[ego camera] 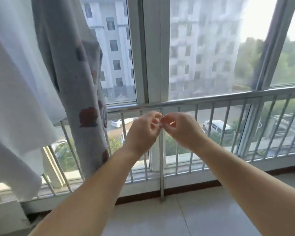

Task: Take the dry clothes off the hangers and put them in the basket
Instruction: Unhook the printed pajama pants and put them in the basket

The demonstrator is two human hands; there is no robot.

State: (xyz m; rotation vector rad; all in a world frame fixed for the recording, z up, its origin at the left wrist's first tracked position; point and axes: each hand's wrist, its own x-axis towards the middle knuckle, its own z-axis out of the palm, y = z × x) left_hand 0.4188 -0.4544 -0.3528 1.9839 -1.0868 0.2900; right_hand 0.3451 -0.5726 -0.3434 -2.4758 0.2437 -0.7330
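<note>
White cloth hangs at the far left: a plain white garment [15,92] falling in a wide sweep from the top edge down to near the window sill. Just to its right, partly overlapping it, hangs a grey patterned garment [75,68] dotted with dark red and dark blue patches, its lower end reaching below the top bar of the metal railing [211,99]. I cannot see any hangers, as both garments run out of view at the top, and no basket shows.

My left hand [143,132] is raised in front of the railing, near the patterned garment but not touching it, with its fingers curled inward. My right hand [180,128] is level with it and just beside it, fingers also curled. The fingertips of both hands meet around something tiny and pale between them; it is too small for me to tell what it is.

Behind my hands stands the window frame [152,53], with apartment blocks, trees and parked cars outside. Pale floor tiles [203,210] lie beneath my forearms.
</note>
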